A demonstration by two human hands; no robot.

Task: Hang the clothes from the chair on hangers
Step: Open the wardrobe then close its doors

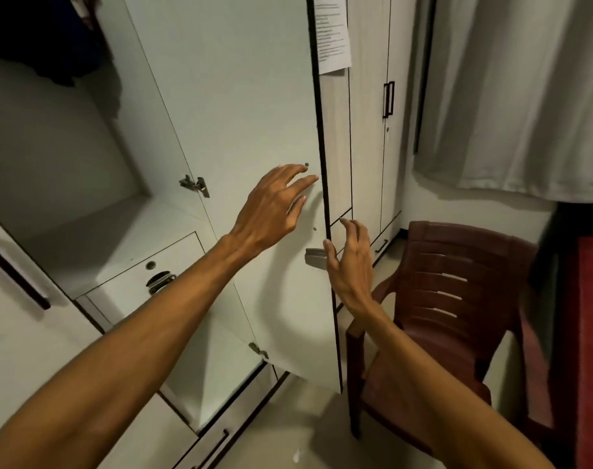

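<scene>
A person's left hand reached toward the inner face of an open wardrobe door, its fingers spread and straight, the tips close to the door's dark front edge. Whether they touched the panel could not be told.

The right hand was lifted just beyond that same edge, lower down. Its fingers were apart and loosely bent, and it held nothing. Its thumb lay right beside a grey catch fixed near the door's edge, though contact could not be made out.

Dark clothes hung in the upper left of the wardrobe, in shadow and too dim to tell apart. Below them sat a white drawer with a keyhole and a metal pull. A metal hinge joined the door to the wardrobe's side.

The chair, a maroon plastic one with a slatted back, stood on the floor to the right of the door, just behind the right forearm.

A printed paper was fixed to the closed unit beyond the door, which carried a black handle. A pale curtain hung at far right above the chair.
</scene>
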